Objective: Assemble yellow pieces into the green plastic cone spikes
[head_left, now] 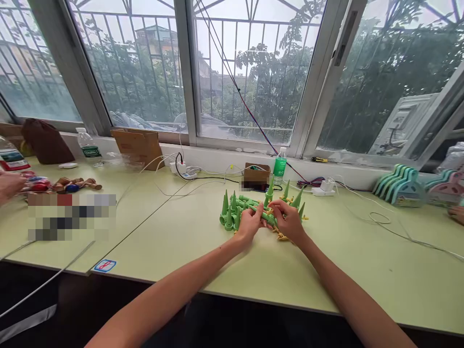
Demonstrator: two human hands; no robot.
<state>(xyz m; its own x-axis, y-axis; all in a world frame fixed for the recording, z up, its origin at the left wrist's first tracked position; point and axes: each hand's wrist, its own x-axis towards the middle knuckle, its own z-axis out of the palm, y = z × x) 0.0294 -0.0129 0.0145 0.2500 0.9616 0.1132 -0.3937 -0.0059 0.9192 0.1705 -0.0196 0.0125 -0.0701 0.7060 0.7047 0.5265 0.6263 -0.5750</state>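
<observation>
Green cone-shaped plastic pieces (228,220) stand and lie in a cluster on the pale yellow-green table (174,241). My left hand (251,223) is closed around a green tube-like piece (267,218) at the cluster's front. Close beside it on the right, my right hand (288,220) pinches a small yellow piece (269,211) against the green one. More small yellow pieces (281,236) lie under and beside my right hand. More green cones (297,198) stand behind it.
Behind the cluster are a small brown box (255,177), a green-labelled bottle (280,165) and cables. Pastel hangers (402,186) stand at right. Another person's hand (11,185) is at far left near wooden pieces (76,185); part of another hand (457,213) shows at far right.
</observation>
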